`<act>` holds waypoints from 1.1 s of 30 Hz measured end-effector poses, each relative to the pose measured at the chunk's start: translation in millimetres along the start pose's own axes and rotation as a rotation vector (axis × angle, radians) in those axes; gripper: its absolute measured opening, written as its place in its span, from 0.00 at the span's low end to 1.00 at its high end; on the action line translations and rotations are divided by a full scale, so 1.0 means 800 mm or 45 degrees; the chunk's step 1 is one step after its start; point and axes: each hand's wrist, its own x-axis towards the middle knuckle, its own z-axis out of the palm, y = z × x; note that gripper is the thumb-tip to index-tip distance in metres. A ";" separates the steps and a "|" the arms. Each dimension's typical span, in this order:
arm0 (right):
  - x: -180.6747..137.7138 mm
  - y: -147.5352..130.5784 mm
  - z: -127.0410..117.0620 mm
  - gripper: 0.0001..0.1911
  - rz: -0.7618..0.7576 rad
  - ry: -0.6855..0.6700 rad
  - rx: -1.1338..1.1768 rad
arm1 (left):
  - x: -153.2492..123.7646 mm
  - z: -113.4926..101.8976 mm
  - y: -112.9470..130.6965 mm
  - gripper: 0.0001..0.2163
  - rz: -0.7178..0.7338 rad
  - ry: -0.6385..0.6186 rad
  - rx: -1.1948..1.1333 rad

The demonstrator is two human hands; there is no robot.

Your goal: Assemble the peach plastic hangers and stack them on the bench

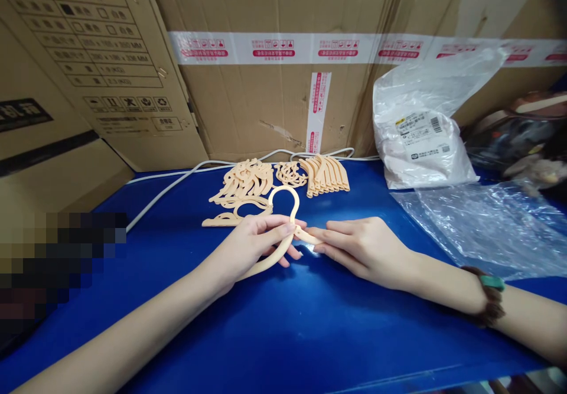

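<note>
A beige plastic clothes hanger [295,200] is held above the blue table, its hook curving up and away from me. My left hand [250,240] is closed round it at the base of the hook, with one curved arm [275,258] running down under the palm. Thumb and fingers of my right hand [370,243] pinch a beige hanger arm piece [306,237], whose end meets the hanger at my left fingertips. Whether the two are joined there, I cannot tell. Beyond my left hand lies a folded-looking beige hanger [230,219].
Behind lie piles of beige hanger parts: flat pieces [248,178], small hooks [290,173] and a row of curved arms [325,175]. A white cable [166,188] crosses the back. A white plastic bag [420,128] and clear plastic film [491,234] are right. Cardboard boxes [266,98] wall the rear.
</note>
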 end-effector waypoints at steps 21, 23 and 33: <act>0.004 -0.010 -0.013 0.19 0.198 -0.126 0.211 | 0.001 0.008 -0.004 0.16 0.004 -0.009 0.070; 0.006 -0.010 -0.018 0.18 0.226 -0.175 0.318 | 0.002 0.009 -0.005 0.15 -0.007 -0.032 0.123; 0.006 -0.002 -0.023 0.19 0.197 -0.238 0.346 | 0.001 0.004 -0.014 0.20 0.082 -0.114 0.508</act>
